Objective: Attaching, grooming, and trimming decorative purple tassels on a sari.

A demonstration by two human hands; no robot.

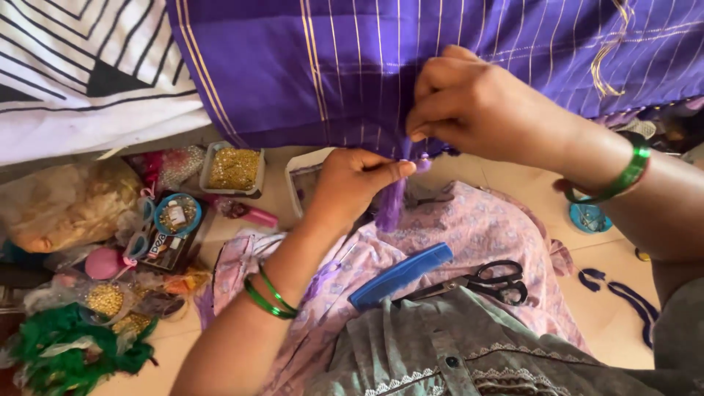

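Note:
A purple cloth (352, 66) with thin gold stripes hangs across the top of the view. At its lower edge dangles a purple thread tassel (392, 202). My left hand (352, 183) pinches the tassel near its top, thumb pointing right. My right hand (469, 110) grips the cloth's hem just above the tassel, fingers curled down. Both wrists wear green bangles. On my lap, over pink printed fabric (477, 235), lie a blue comb (402, 275) and black-handled scissors (491, 282).
On the floor at left stand a tray of gold beads (233, 169), a round blue-rimmed box (177, 214), bags of beads and green thread scraps (66, 352). A small blue dish (589, 218) and purple thread pieces (623, 293) lie at right.

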